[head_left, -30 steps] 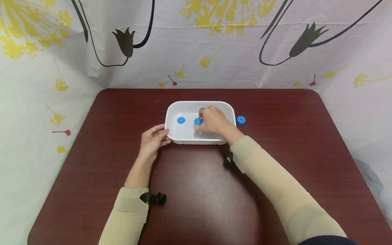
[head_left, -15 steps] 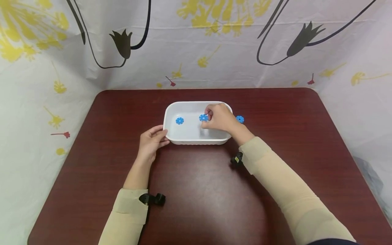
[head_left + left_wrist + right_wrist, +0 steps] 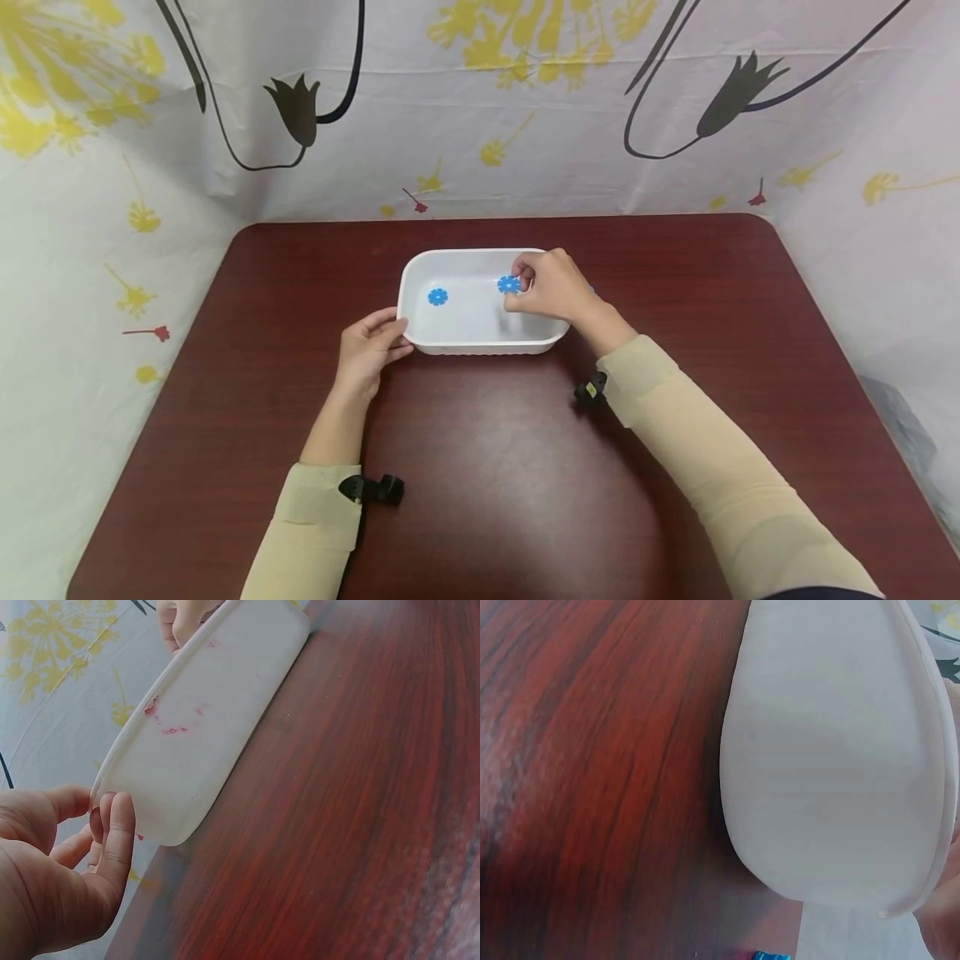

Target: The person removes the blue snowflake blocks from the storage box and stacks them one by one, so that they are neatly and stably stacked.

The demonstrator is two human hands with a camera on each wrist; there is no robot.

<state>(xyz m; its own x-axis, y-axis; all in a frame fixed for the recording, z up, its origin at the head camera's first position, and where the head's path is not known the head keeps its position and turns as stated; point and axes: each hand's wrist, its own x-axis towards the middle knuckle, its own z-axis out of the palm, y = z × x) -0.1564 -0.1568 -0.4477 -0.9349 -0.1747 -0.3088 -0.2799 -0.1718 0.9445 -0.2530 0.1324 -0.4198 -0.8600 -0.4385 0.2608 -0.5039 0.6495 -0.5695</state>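
Observation:
A white tray [image 3: 450, 333] with rounded corners stands on the table. My left hand [image 3: 367, 350] holds its near left corner, and the left wrist view shows the thumb and fingers [image 3: 118, 840] on either side of the rim. Over the tray's right half, my right hand [image 3: 553, 287] pinches a blue notched plastic disc [image 3: 508, 284] between thumb and fingers. Another such disc [image 3: 438, 297] lies flat on the tray floor at the left. Just past the tray's right end, more blue plastic [image 3: 772, 955] shows; the right hand mostly hides it in the head view.
The dark red wooden table [image 3: 480, 467] runs up to a white cloth [image 3: 480, 183] printed with flowers. Black wrist cameras are strapped on both sleeves. Reddish smears [image 3: 172, 730] mark the tray's outer side.
My right hand has moved right and slightly away across the tray with the pinched disc, now covering most of the blue discs outside. My left hand keeps its hold on the tray.

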